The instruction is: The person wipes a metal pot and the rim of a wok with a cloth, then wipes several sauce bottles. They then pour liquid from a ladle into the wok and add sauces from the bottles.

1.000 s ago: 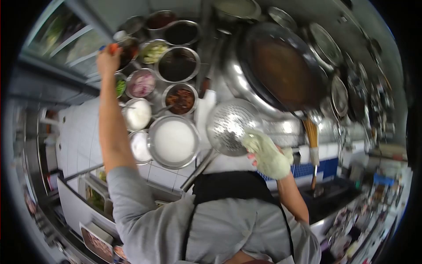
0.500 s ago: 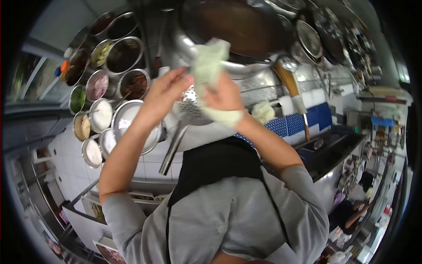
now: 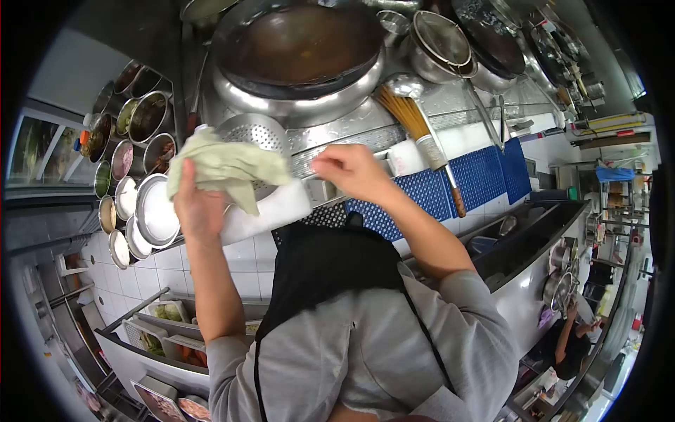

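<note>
A pale green cloth (image 3: 232,165) drapes over the fingers of my left hand (image 3: 200,207), its thumb pressed against the near side. Part of a perforated strainer ladle (image 3: 253,130) shows behind the cloth; its handle is mostly hidden. To the right, my right hand (image 3: 358,172) hovers above the counter edge with its fingers curled in and nothing visible in them. A gap separates it from the cloth. The bamboo wok brush (image 3: 408,116) lies beyond my right hand.
A large wok (image 3: 302,49) with brownish liquid sits ahead. Metal seasoning pots (image 3: 157,211) crowd the left. A ladle (image 3: 404,84) and a wire strainer over a pot (image 3: 441,39) are at the right. Behind on the right, a person (image 3: 569,344) stands at another counter.
The cloth has passed from around my right hand to my left hand, which has moved left. My right hand has come away from it. The view has shifted, showing more of the wok.
</note>
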{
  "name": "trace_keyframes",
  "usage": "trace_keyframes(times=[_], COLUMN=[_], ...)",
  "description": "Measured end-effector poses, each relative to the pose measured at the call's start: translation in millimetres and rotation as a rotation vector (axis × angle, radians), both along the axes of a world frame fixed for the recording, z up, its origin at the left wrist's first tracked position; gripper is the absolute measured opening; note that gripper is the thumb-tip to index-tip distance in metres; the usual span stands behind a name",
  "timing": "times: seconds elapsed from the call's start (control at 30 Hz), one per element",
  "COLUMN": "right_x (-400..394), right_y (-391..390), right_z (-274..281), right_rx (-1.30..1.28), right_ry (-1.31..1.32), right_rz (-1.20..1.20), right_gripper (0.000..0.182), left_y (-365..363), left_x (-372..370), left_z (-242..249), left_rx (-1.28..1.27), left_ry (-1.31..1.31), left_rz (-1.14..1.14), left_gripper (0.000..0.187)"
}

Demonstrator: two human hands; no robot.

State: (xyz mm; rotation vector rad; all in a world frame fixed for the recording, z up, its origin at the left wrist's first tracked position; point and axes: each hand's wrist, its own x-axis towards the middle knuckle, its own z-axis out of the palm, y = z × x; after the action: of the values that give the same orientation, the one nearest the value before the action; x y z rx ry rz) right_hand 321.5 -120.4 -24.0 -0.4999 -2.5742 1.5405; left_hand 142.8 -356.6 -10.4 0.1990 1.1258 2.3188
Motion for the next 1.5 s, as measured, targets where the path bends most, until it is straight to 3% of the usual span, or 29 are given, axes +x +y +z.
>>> trace_keyframes(times=[0.03,0.1,0.2,0.3,0.4,0.43,0.5,0.6,0.63,0.7,0.73,0.83,0.97,1.1,1.2,1.3,1.33,1.43,1.5], right_x=[28,89,178,219,231,233,231,234,238,212,197,127,28,-60,-120,-156,-167,-185,-185], right_y=[26,83,161,193,213,218,221,207,205,181,184,194,283,352,442,480,489,529,540], right_z=[-16,-39,-83,-121,-143,-150,-122,-101,-113,-77,-78,-12,40,85,62,52,46,31,27], right_rx=[-0.005,0.320,0.830,0.569,0.384,0.520,0.509,0.466,0.508,0.305,0.355,-0.021,0.051,0.268,0.350,0.492,0.415,-0.177,-0.936], right_ry=[0.039,0.076,-0.423,-0.373,-0.380,-0.184,-0.315,-0.296,-0.170,-0.102,0.033,0.032,0.170,0.026,-0.092,-0.275,-0.294,-0.237,-0.054], right_rz=[-0.069,-0.318,-0.456,-0.477,-0.467,-0.453,-0.462,-0.463,-0.470,-0.545,-0.518,-0.594,-0.542,-0.622,-0.579,-0.574,-0.591,-0.469,-0.457], right_gripper=[0.021,0.019,0.020,0.039,0.037,0.039,0.040,0.040,0.041,0.041,0.039,0.037,0.032,0.025,0.023,0.025,0.027,0.024,0.023], left_y=[3,9,10,11,21,20,12,6,7,7,11,32,65,93,114,143,158,194,219], left_x=[6,21,35,44,54,54,50,39,33,21,16,-4,-14,-18,-21,-28,-27,-40,-52], left_z=[7,16,4,-10,-14,-16,-20,-14,-13,-4,2,21,39,52,66,82,93,103,106], left_rx=[0.011,0.019,-0.065,-0.074,-0.254,-0.355,-0.563,-0.501,-0.494,-0.490,-0.542,-0.554,-0.569,-0.715,-0.784,-0.752,-0.695,-0.638,-0.556], left_ry=[0.023,0.091,0.111,0.011,0.024,0.074,0.167,0.188,0.196,0.209,0.283,0.445,0.571,0.891,0.915,0.829,0.742,0.584,0.425], left_rz=[0.017,0.016,0.102,0.140,0.297,0.302,0.298,0.322,0.299,0.260,0.238,0.137,0.093,0.035,0.047,0.092,0.108,0.184,0.160], left_gripper=[0.048,0.051,0.052,0.049,0.043,0.042,0.042,0.039,0.038,0.036,0.032,0.029,0.024,0.020,0.019,0.019,0.020,0.027,0.026])
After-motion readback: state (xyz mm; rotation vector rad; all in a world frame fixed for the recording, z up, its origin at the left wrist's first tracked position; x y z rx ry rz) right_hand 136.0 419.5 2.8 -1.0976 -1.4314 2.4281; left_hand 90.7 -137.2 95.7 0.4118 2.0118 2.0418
